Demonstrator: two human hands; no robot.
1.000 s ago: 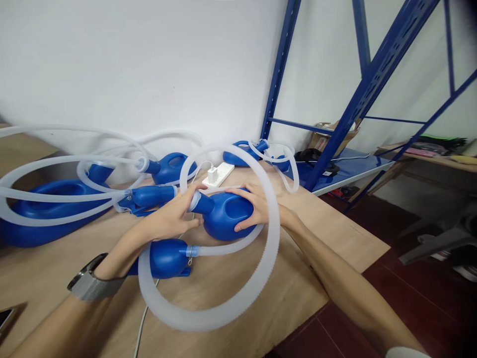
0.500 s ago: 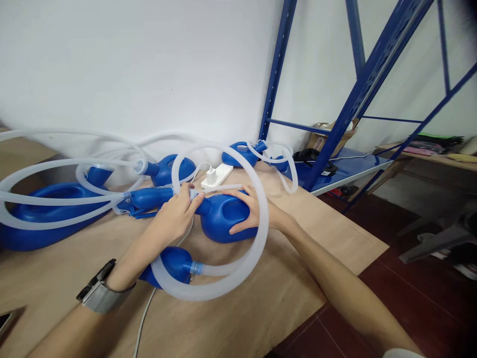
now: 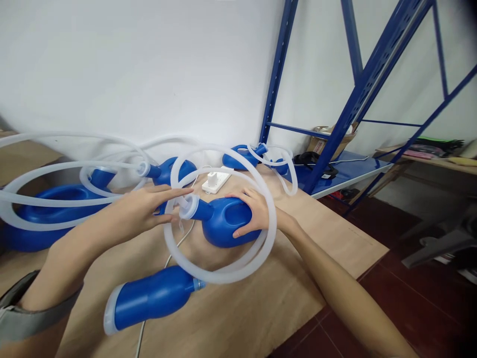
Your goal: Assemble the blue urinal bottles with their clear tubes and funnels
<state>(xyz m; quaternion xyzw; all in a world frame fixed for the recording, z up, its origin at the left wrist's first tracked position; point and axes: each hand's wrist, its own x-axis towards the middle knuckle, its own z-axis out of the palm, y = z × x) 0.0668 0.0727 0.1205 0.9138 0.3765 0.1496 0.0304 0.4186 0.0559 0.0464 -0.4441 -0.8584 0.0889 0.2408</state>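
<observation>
My right hand (image 3: 257, 211) is wrapped round the right end of a blue plastic jug (image 3: 219, 231), which lies on its side with its neck to the left. On the neck sits a translucent cap (image 3: 191, 205). Just left of the cap my left hand (image 3: 149, 204) is open, its fingers stretched; whether the fingertips touch the cap or hose I cannot tell. A clear ribbed hose (image 3: 271, 219) loops round the jug and my right hand. In front lies a blue cylindrical bottle (image 3: 152, 296) with a whitish rim, its narrow end at the hose.
More blue jugs (image 3: 55, 199) with coiled hoses lie at the left and along the wall. Behind the held jug is a white power strip (image 3: 218, 180), with a cable (image 3: 175, 253) crossing the table (image 3: 316, 233). A blue metal rack (image 3: 335, 139) stands at the right.
My left hand has let go of the jug's neck, moved left and opened. The hose coil has shifted, and the cylindrical bottle now lies in fuller view in front. My right hand keeps its hold.
</observation>
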